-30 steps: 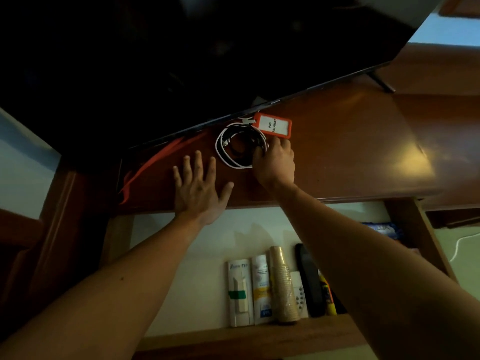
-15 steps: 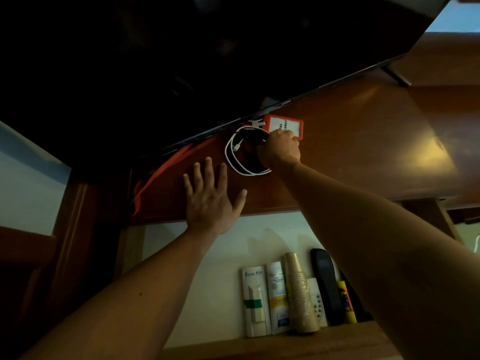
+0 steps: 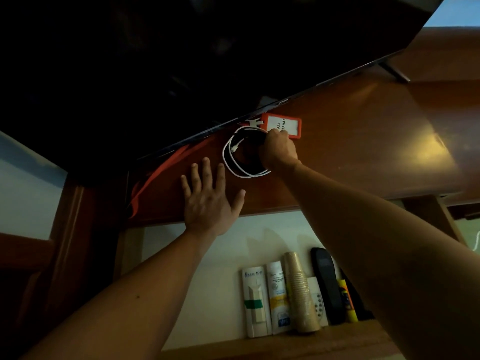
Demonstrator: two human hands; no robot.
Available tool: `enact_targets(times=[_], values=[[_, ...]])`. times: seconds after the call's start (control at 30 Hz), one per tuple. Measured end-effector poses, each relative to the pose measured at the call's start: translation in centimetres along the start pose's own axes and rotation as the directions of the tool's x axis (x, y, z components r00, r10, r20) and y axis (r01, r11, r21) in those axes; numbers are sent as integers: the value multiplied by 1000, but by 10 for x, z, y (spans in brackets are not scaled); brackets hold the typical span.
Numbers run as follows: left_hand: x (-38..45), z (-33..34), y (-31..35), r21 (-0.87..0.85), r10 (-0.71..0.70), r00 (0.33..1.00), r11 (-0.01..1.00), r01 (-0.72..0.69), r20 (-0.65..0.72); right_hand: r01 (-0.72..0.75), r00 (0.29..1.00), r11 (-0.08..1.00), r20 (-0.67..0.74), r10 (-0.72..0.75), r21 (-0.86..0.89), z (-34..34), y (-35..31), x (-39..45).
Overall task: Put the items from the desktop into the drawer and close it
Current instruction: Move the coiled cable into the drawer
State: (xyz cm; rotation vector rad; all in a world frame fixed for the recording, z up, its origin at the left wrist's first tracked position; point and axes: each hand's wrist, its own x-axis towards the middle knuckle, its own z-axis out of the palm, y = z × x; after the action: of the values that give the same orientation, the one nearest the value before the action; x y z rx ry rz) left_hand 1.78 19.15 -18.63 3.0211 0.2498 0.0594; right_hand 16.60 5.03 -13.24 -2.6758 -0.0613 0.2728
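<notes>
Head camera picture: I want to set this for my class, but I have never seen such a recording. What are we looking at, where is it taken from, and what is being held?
No machine here: a person wears a camera on the head, looking down past both forearms. The left hand lies flat, fingers spread, on the brown desktop. The right hand has its fingers curled on a coiled white cable, beside an orange card holder with its orange strap. A dark screen leans overhead. Below the desktop an open drawer already holds a stack of paper cups, a black remote and small packets; their labels are too small to read.
</notes>
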Motion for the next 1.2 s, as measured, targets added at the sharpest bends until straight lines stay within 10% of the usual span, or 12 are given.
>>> enact_targets(times=[0.43,1.2], values=[[-1,0,-1,-8,3,1000,1000,-3,15,-65,998,905,8,68,420,-10,19,-38],[-4,-3,-1,-5,-14,999,1000,14,53,-76,992,844,-46,118,531,30,84,-180]])
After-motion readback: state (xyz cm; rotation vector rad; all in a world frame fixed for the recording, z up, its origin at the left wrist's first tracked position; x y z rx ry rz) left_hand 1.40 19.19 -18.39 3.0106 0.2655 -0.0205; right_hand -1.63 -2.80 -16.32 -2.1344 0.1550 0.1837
